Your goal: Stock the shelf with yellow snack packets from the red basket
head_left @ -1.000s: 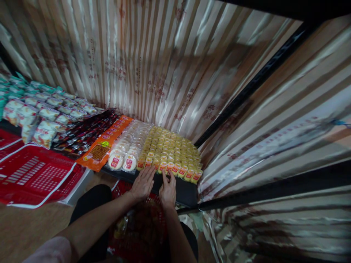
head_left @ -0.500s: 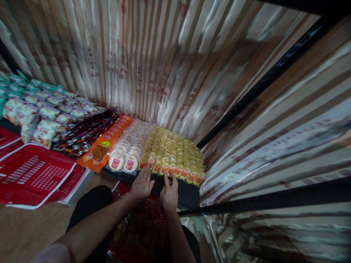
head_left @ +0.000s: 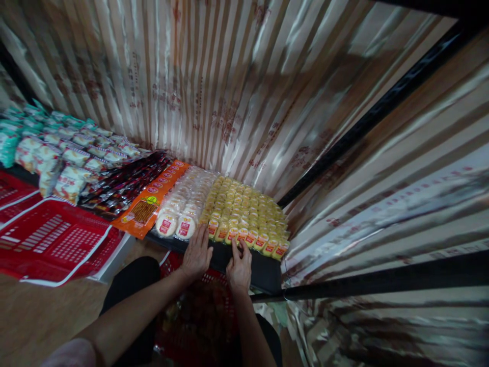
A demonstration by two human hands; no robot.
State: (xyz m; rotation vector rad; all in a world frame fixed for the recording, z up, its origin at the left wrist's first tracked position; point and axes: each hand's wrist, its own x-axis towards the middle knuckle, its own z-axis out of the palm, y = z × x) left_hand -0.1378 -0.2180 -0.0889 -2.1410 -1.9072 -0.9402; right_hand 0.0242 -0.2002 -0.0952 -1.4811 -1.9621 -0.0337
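Observation:
Rows of small yellow packaged snacks (head_left: 244, 209) with red-and-orange labels stand on a black shelf (head_left: 263, 272). My left hand (head_left: 196, 255) lies with its fingers stretched out at the front left corner of these rows, beside the round white packaged crackers (head_left: 186, 228). My right hand (head_left: 239, 267) has its fingertips at the lower front of the middle yellow packs, fingers extended and a little apart. Neither hand grips a pack. The left fingers cover part of the front-left yellow pack.
Left along the shelf are an orange snack bag (head_left: 139, 209), dark shiny packets (head_left: 126, 178), white packets (head_left: 72, 178) and green packets (head_left: 9, 137). Red baskets (head_left: 57, 239) with white handles stand below. Striped sheeting (head_left: 229, 76) hangs behind; a black post (head_left: 367, 117) slants at right.
The whole view has shifted slightly. My left hand has slid a little left along the front of the yellow packs. The right hand stays at nearly the same packs.

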